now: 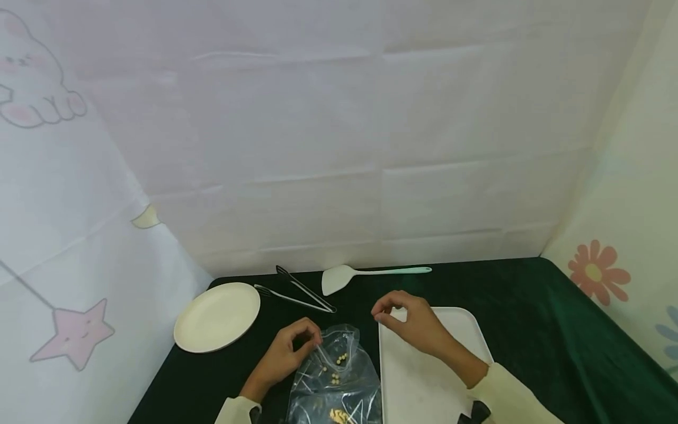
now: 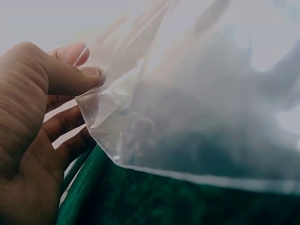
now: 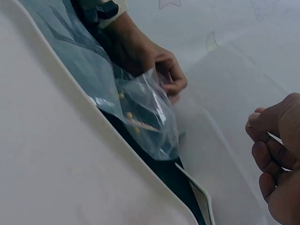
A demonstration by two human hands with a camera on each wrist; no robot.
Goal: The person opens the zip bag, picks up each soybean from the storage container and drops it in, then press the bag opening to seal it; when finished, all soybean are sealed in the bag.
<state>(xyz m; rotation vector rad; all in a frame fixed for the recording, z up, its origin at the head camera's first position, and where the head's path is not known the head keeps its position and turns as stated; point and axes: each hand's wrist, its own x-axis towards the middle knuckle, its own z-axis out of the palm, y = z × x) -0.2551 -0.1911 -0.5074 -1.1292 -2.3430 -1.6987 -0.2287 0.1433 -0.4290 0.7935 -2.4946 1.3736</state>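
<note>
My left hand [image 1: 288,351] pinches the top edge of a clear plastic bag [image 1: 312,388] between thumb and forefinger. In the left wrist view, the thumb [image 2: 75,77] presses the thin film near a corner. Several small round yellow beans [image 1: 336,377] lie in the bag's upper part, and a cluster of yellow pieces [image 1: 339,416] sits lower down. My right hand [image 1: 415,324] hovers over the far left part of a white tray [image 1: 424,383], thumb and forefinger tips brought close together. Nothing shows between these fingertips in the right wrist view.
A cream oval plate [image 1: 217,318] lies at the left table edge. Metal tongs [image 1: 307,297] rest spread behind the bag, beside a spatula [image 1: 339,278] with a pale green handle near the back wall. Dark green cloth [image 1: 529,330] covers the table.
</note>
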